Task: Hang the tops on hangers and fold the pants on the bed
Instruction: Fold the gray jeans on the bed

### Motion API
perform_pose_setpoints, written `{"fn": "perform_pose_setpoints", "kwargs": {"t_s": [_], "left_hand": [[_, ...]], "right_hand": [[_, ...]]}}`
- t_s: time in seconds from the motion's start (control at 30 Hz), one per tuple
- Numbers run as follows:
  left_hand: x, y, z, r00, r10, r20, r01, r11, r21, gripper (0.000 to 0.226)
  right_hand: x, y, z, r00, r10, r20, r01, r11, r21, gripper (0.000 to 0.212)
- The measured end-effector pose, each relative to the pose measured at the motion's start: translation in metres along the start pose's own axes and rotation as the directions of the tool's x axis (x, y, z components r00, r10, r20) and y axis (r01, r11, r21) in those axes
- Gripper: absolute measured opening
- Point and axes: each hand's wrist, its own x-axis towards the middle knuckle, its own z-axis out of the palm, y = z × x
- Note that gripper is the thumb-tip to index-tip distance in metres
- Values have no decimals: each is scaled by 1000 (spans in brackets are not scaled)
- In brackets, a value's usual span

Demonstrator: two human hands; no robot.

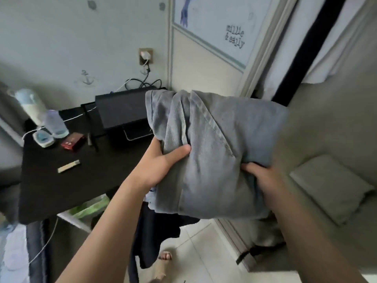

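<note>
Fingers (179,151) of the left hand (157,162) and right hand (263,178) grip the folded grey pants (220,152) aloft between desk (61,180) and bed (336,139); even pressure on both edges should hold the fold intact.

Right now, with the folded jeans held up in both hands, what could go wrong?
1. The folded jeans are gripped only along their near edge by the left hand and right hand. The far layers look loose and might unfold.
2. A swing to the left could knock the bottles standing on the dark table.
3. A dark garment hangs below the jeans and may snag.
</note>
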Motion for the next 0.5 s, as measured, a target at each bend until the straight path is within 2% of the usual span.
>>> {"fn": "perform_pose_setpoints", "kwargs": {"t_s": [0.13,0.27,0.4,0.5], "left_hand": [[82,7,59,974,-36,226,29,999,37,93],[141,-4,132,921,-111,372,68,989,128,105],[174,-26,202,859,-198,471,108,971,212,96],[196,-44,255,815,-233,530,95,957,274,108]], "right_hand": [[24,-3,-46,969,43,-244,-40,999,19,37],[25,4,-93,885,85,-457,-75,996,40,56],[20,18,-140,816,133,-563,-119,991,61,59],[27,34,-175,758,191,-624,-157,982,109,62]]}}
